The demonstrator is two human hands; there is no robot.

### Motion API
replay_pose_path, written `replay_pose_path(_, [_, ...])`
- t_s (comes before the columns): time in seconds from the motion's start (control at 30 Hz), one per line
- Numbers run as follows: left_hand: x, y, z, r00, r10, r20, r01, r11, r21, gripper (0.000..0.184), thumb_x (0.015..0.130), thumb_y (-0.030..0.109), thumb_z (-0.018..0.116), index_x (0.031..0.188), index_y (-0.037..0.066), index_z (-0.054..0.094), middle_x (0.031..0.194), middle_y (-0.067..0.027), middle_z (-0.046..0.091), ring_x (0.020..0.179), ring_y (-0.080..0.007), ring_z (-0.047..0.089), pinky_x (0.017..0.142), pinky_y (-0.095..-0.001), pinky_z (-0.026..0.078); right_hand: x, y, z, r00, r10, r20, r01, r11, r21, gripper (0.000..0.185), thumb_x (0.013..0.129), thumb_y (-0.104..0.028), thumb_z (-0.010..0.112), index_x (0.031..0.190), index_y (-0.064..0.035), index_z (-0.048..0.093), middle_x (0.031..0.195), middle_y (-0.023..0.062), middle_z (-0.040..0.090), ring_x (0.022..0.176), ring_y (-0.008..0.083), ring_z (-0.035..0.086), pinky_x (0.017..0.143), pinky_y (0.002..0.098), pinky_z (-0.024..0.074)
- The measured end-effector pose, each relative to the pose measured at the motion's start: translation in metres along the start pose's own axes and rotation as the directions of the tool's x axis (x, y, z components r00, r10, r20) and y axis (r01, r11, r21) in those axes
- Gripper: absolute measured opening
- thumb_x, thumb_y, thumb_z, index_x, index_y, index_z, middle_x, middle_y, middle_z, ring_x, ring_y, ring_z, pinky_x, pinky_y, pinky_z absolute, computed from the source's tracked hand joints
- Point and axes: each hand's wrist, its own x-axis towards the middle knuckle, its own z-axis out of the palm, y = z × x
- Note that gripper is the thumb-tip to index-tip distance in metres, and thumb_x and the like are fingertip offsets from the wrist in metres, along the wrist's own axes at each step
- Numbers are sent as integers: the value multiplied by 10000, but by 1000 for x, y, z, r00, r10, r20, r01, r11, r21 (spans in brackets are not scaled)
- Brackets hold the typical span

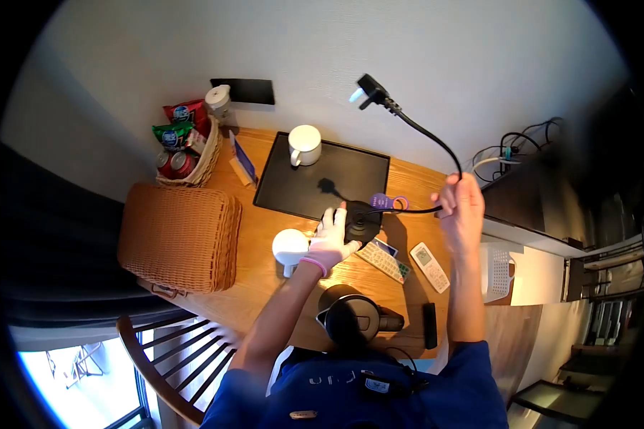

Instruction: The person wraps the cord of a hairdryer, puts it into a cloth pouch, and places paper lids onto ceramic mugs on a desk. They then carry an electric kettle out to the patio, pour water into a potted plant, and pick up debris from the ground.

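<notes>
My left hand [329, 239], in a white glove with a pink cuff, grips the left edge of a round black kettle base [362, 222]. The base is at the front right corner of a black tray [283, 187]. My right hand [459, 207], bare, is closed round the base's black power cord [426, 132]. The cord's three-pin plug [372, 91] sticks up in the air, in front of the wall. An electric kettle [349, 314] stands on the table close to my body. One white mug [290, 248] is beside my left hand; another mug [305, 145] sits on the tray.
A wicker box [179, 236] and a snack basket [211, 154] with cans occupy the left side. On the right lie a white remote [430, 268], a beige keypad-like strip [383, 262] and a black bar-shaped object [429, 325]. Tangled cables [511, 154] and a dark screen [544, 200] are farther right.
</notes>
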Motion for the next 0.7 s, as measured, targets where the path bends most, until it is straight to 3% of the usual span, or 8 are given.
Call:
replay_pose_path(0.07, [6, -1, 16, 974, -134, 183, 138, 990, -9, 901, 715, 290, 690, 1417, 81, 166, 1374, -237, 271, 1262, -369, 330, 1027, -398, 317, -5, 27, -24, 996, 75, -41, -71, 994, 85, 215, 967, -266, 430, 934, -73, 520, 597, -66, 301, 528, 41, 298, 677, 248, 418])
replay_pose_path(0.33, [54, -64, 93, 910, -318, -266, 96, 787, -610, 623, 762, 193, 662, 1281, 2, 377, 954, -142, 609, 841, -258, 593, 743, -338, 492, 5, 146, -80, 952, 304, -32, -304, 952, -16, 269, 961, -287, 441, 962, -48, 565, 660, -39, 409, 595, 54, 370, 717, 257, 452])
replay_pose_path(0.4, [45, -37, 53, 935, -283, 215, 317, 388, -865, 436, 796, 201, 628, 1171, 22, 497, 890, -105, 605, 675, -169, 576, 547, -282, 479, 13, 163, -91, 960, 280, -24, -279, 944, -177, 323, 972, -305, 401, 970, -39, 584, 702, -21, 469, 613, 62, 396, 690, 243, 445])
replay_pose_path(0.47, [46, -27, 46, 888, -362, 282, 390, 272, -880, 224, 828, 216, 583, 986, 57, 568, 799, -76, 587, 538, -122, 510, 404, -209, 383, 21, 188, -104, 965, 261, -8, -249, 911, -328, 381, 983, -323, 360, 978, -30, 604, 744, -3, 528, 630, 69, 422, 662, 229, 438])
replay_pose_path(0.5, [48, -28, 45, 809, -352, 471, 477, -75, -876, 199, 837, 222, 570, 942, 55, 557, 766, -73, 568, 512, -114, 474, 381, -205, 354, 24, 209, -119, 958, 287, 3, -273, 914, -300, 445, 982, -361, 316, 993, -25, 609, 802, 16, 564, 670, 92, 457, 686, 236, 426])
replay_pose_path(0.57, [55, -26, 26, 504, -53, 862, 664, -615, -426, 211, 866, 276, 503, 795, 79, 475, 565, 21, 406, 410, -72, 333, 347, -197, 270, 29, 207, -133, 820, 572, -34, -502, 688, -524, 553, 954, -464, 248, 1053, -65, 617, 938, 53, 625, 847, 201, 547, 813, 333, 380])
replay_pose_path(0.6, [54, -27, 23, 494, -57, 867, 671, -609, -423, 211, 866, 276, 503, 795, 79, 475, 565, 21, 406, 410, -72, 333, 347, -197, 270, 20, 195, -118, 969, 235, 78, -22, 398, -917, 374, 909, -406, 423, 1038, -120, 628, 997, 59, 619, 940, 270, 550, 882, 432, 318])
replay_pose_path(0.7, [49, -36, 31, 708, 217, 672, 650, -574, -499, 280, 873, 368, 467, 754, 114, 468, 525, 61, 357, 407, -70, 340, 372, -214, 277, 8, 184, -121, 943, 314, 112, -61, 494, -867, 232, 839, -307, 568, 1015, -172, 635, 1044, 102, 591, 925, 281, 542, 870, 440, 356])
